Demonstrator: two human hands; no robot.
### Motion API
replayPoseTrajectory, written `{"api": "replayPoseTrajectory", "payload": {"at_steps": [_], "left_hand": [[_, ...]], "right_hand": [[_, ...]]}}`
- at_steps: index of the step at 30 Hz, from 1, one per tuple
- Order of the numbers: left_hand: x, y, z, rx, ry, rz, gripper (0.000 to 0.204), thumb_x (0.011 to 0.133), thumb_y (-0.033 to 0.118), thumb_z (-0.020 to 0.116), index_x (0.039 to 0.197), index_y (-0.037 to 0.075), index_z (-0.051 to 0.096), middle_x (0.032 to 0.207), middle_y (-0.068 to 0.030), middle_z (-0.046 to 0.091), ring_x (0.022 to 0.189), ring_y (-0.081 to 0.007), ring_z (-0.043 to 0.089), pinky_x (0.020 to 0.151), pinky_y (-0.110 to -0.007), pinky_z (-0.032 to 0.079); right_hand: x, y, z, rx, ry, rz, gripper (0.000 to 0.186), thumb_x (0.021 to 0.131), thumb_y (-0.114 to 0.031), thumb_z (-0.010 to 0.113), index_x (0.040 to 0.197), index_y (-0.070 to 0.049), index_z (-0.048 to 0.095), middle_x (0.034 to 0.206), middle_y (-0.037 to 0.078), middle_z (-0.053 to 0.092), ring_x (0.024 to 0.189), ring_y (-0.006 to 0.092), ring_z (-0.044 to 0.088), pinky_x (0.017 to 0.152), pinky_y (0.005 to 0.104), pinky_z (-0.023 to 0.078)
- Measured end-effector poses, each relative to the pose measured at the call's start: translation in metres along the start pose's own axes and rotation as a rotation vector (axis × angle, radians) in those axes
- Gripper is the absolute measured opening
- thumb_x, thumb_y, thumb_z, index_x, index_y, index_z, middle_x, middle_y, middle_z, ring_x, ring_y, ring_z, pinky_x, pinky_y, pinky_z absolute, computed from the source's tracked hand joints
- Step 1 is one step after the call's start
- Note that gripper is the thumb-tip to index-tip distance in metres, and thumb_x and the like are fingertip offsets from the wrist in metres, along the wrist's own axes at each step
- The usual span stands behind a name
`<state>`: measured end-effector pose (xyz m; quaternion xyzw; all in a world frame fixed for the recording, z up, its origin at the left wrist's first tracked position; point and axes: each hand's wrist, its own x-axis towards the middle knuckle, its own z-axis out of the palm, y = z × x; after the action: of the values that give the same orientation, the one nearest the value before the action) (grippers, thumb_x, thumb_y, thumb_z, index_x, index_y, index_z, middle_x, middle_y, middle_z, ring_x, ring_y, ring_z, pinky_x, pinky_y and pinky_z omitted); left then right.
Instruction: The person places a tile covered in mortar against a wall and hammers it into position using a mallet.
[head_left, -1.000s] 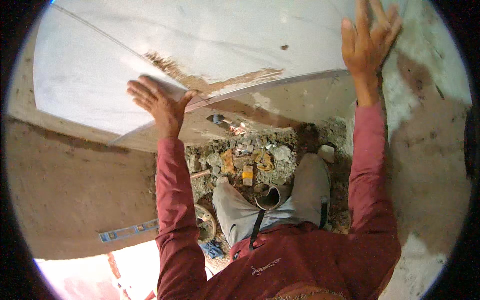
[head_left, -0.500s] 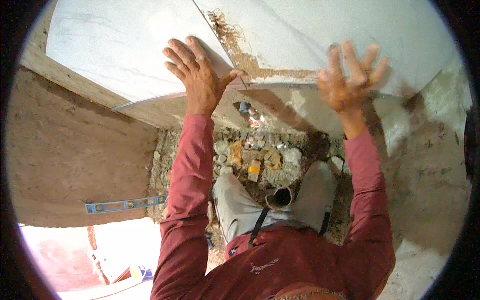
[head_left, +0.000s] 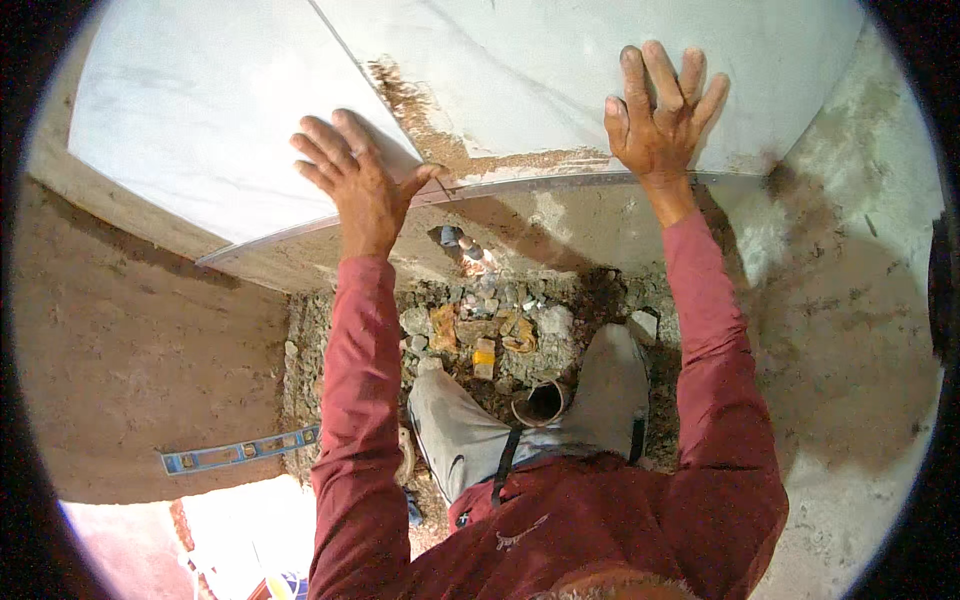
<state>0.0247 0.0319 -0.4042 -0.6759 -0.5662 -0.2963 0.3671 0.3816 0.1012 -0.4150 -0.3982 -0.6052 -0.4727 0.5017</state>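
Two large white marbled tiles stand side by side against the wall, the left tile (head_left: 190, 110) and the right tile (head_left: 540, 75), with a thin seam between them. My left hand (head_left: 365, 195) lies open on the left tile near its lower edge, its thumb stretching across the seam. On the right tile, my right hand (head_left: 662, 130) rests open with fingers spread, a little above the bottom edge. Brown mortar (head_left: 435, 135) smears the right tile's lower left corner. A thin straight strip (head_left: 520, 182) runs along beneath both tiles.
Below the strip, grey pipe ends (head_left: 455, 238) stick out of the bare wall. Stones and rubble (head_left: 550, 330) cover the ground by my knees, with a yellow-banded piece (head_left: 483, 358) among them. A blue spirit level (head_left: 240, 450) lies at the left, beside a rough brown wall (head_left: 140, 350).
My right hand has moved up from the right tile's lower edge and now lies flatter on its face. My left hand stays by the seam, while the whole view has shifted slightly.
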Motion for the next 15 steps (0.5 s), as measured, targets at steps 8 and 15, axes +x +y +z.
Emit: {"api": "replayPoseTrajectory", "payload": {"at_steps": [8,15], "left_hand": [[-0.010,-0.027,-0.115,-0.036,-0.109,-0.110,0.143,0.063,0.060,0.089,0.162,0.002,0.003,0.164,-0.0374,-0.008,0.151,-0.0573,-0.008,0.118,-0.073,0.002],[-0.002,-0.036,-0.125,-0.117,-0.010,-0.086,0.142,0.064,0.057,0.090,0.163,0.006,0.002,0.166,-0.0333,-0.008,0.153,-0.0550,-0.009,0.118,-0.074,0.002]], "right_hand": [[0.139,-0.028,-0.124,0.069,-0.022,-0.005,0.060,0.101,-0.034,0.054,0.154,-0.007,0.043,0.153,0.016,0.038,0.153,0.0459,0.018,0.121,0.0698,0.010],[0.290,-0.072,-0.100,-0.125,0.143,0.089,0.067,0.104,-0.042,0.051,0.156,-0.001,0.037,0.155,0.022,0.033,0.150,0.0439,0.024,0.120,0.0666,0.016]]}}
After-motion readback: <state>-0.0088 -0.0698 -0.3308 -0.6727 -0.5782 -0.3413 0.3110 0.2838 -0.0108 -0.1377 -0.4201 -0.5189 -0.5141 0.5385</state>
